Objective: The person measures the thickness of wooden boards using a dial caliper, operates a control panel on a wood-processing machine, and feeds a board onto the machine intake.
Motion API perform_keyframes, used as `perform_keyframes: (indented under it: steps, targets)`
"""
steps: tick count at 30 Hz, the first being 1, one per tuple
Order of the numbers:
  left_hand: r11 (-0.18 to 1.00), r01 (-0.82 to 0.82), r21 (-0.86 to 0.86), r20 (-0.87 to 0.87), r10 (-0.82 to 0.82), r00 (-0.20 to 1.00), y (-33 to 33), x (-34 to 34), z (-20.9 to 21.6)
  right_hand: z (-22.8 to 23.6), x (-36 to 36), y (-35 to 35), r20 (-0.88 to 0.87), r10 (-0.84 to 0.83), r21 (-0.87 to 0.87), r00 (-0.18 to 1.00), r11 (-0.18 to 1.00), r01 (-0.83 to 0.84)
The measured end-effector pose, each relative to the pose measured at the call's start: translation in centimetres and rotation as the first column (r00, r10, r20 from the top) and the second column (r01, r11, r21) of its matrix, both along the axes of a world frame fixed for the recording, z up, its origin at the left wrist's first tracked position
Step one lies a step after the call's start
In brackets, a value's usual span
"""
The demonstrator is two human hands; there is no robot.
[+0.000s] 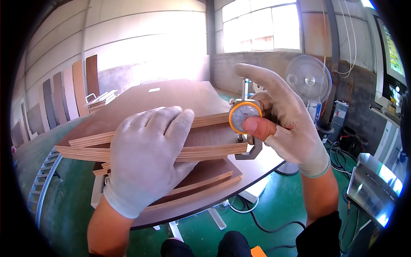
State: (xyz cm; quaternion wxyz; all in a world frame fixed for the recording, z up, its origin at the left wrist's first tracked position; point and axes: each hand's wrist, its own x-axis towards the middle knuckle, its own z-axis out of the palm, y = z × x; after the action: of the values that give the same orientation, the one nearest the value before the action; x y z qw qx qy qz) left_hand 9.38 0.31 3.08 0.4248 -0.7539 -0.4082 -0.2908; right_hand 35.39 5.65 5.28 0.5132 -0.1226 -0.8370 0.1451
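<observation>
On the left of my feed, tall panels point(91, 76) in brown, grey and pale tones lean along a pale wall point(51, 47), and a metal ladder point(43, 175) shows against the green floor point(70, 210). A small heap of light strips point(102, 99) sits near a large brown sheet point(184, 91) that spreads out behind the hands, with a white slip point(154, 90) on it. Nearer to me, the person's left hand point(145, 147), gloved, lies over the plywood board point(214, 150), fingers side by side with narrow gaps, thumb at the board's lower edge. More boards point(205, 182) are stacked below, over a pale worktop point(265, 160) with a dark curved rim. The plywood board's right end sits inside the frame of a dial gauge point(245, 115); I can't tell whether the spindle touches it. The gloved right hand point(295, 132) holds the gauge, bare thumb tip against its yellow-ringed dial, index finger raised above the top rod, the rest curled behind, partly hidden from me. Beyond are a bright window point(261, 30) and a round fan point(309, 79); farther right, cables point(340, 158) trail across the floor near a shiny metal panel point(372, 184), below a lit screen point(393, 51).
</observation>
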Motion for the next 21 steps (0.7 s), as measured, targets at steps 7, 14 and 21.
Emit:
perform_keyframes:
  steps: [7,14,21]
  targets:
    - [1.0,0.006,0.008,0.023,-0.006,1.0,0.2,-0.1,-0.1,1.2,0.0,-0.7,0.105,-0.098,-0.021,0.99,0.995,0.1]
    - [1.0,0.014,0.027,0.011,-0.014,1.0,0.3,-0.2,-0.1,0.5,-0.3,-0.9,0.035,-0.105,-0.079,0.994,0.991,0.108]
    - [1.0,-0.003,0.028,0.01,0.003,1.0,0.3,0.1,-0.3,0.7,0.1,-0.9,0.04,-0.121,-0.007,0.992,0.993,0.122]
